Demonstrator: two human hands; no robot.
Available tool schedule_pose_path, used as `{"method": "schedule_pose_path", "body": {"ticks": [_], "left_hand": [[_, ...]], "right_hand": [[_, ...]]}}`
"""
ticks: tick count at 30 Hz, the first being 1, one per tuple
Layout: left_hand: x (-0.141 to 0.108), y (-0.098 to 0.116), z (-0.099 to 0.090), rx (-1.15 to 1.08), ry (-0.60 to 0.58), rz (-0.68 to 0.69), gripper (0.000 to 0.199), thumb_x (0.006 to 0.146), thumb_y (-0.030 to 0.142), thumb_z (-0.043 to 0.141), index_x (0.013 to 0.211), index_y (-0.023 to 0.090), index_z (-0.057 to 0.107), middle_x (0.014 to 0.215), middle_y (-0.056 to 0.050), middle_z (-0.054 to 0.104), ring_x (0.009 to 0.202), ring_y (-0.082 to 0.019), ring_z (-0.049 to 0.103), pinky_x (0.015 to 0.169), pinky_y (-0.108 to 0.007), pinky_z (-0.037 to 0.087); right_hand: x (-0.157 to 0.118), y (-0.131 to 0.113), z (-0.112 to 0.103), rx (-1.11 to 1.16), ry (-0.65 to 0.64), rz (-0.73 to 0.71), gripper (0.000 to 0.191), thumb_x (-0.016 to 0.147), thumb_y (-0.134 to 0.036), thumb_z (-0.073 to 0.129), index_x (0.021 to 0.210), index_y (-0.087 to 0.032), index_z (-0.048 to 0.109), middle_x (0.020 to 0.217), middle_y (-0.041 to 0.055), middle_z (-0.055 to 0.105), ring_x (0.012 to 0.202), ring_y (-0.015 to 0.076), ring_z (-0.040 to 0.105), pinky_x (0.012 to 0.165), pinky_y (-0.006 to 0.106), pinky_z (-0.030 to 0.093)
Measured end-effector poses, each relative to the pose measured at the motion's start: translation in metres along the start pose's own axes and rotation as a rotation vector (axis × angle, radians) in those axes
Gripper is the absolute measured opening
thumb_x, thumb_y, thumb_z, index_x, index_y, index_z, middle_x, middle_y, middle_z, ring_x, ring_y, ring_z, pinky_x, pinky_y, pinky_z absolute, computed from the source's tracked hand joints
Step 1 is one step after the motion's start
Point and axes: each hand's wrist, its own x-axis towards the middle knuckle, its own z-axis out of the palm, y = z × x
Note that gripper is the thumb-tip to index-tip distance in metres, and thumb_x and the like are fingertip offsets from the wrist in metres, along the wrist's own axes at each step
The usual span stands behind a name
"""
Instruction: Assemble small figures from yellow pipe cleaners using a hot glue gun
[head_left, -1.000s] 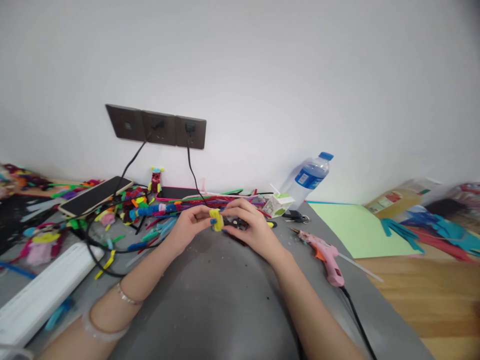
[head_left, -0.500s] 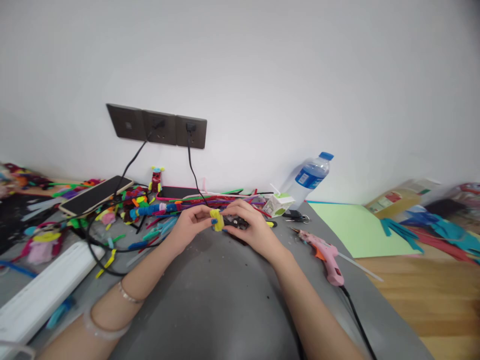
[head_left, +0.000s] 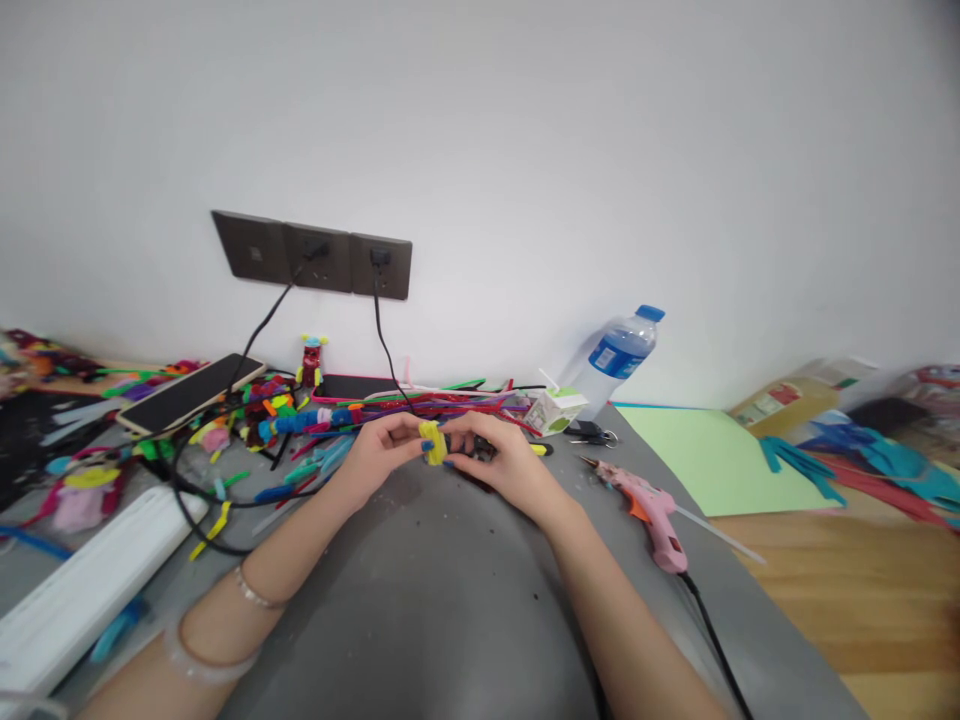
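Note:
Between my two hands, just above the grey table (head_left: 420, 610), is a small fuzzy yellow piece (head_left: 433, 443), which looks like bent pipe cleaner. The fingertips of my left hand (head_left: 382, 455) pinch its left side. My right hand (head_left: 499, 455) pinches the right side, its thumb and forefinger close to my left fingertips. A dark object, partly hidden, shows under and between the right fingers; I cannot make out its kind or whether it is held. Pipe cleaners (head_left: 442, 402) in several colours lie behind my hands.
A pink glue gun (head_left: 660, 520) with a cord lies on the right, near green paper (head_left: 720, 460). Behind are a water bottle (head_left: 616, 360), a small carton (head_left: 555, 410) and keys (head_left: 592, 434). On the left are a phone (head_left: 191, 393), a white power strip (head_left: 97, 580) and black cables (head_left: 176, 470).
My right forefinger has come down closer to the yellow piece. Both hands stay in nearly the same place, and the view shifts only slightly.

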Motion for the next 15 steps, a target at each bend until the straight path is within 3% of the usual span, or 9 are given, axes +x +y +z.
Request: {"method": "schedule_pose_path", "body": {"ticks": [10, 15], "left_hand": [[0.0008, -0.0028, -0.0013, 0.0, 0.0, -0.004, 0.033, 0.069, 0.037, 0.085, 0.089, 0.014, 0.072, 0.089, -0.008, 0.077, 0.075, -0.017, 0.068, 0.073, -0.027, 0.052], [0.0004, -0.0005, 0.0005, 0.006, 0.01, 0.003, 0.033, 0.069, 0.038, 0.085, 0.087, 0.014, 0.072, 0.084, -0.006, 0.076, 0.074, -0.016, 0.067, 0.072, -0.027, 0.052]], "right_hand": [[-0.0016, 0.0027, 0.0, 0.041, -0.027, 0.056, 0.027, 0.083, -0.012, 0.068, 0.11, -0.018, 0.067, 0.078, -0.0008, 0.062, 0.069, 0.0128, 0.057, 0.066, 0.024, 0.047], [-0.0004, 0.0001, 0.0001, 0.035, -0.013, 0.033, 0.024, 0.084, -0.012, 0.068, 0.107, -0.018, 0.067, 0.084, 0.0013, 0.063, 0.071, 0.0132, 0.056, 0.067, 0.025, 0.047]]}}
